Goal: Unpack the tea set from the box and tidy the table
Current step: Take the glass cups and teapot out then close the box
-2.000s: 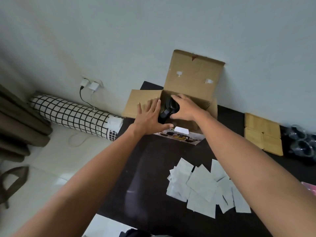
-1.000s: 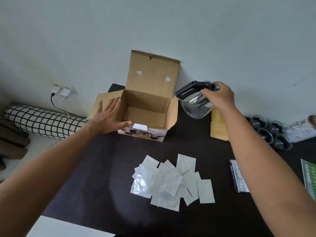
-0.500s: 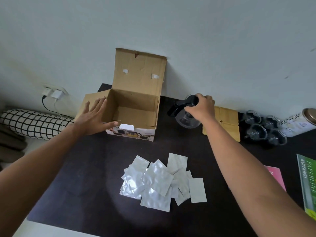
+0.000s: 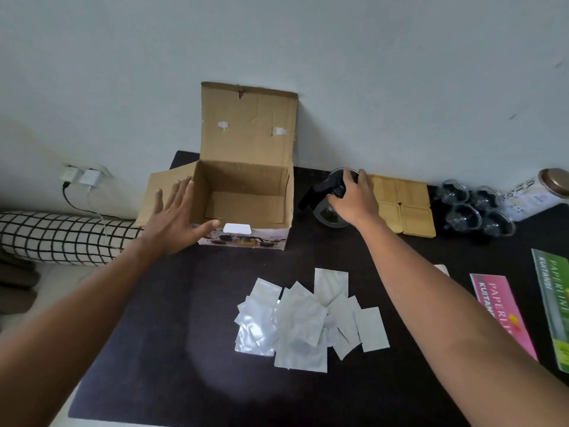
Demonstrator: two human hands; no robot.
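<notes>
Open brown cardboard box point(image 4: 246, 192): stood at 12 o'clock on dark surface point(image 4: 184, 349), touched by flat-spread left hand point(image 4: 172, 220). Clear glass teapot with black handle point(image 4: 326, 201): set at 1 o'clock beside box, gripped by right hand point(image 4: 354, 198).

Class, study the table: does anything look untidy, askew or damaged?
Yes. The silver sachets lie in a loose, overlapping heap at mixed angles mid-table. The open box has a small tear at its lid's top edge. Nothing looks spilled.
</notes>
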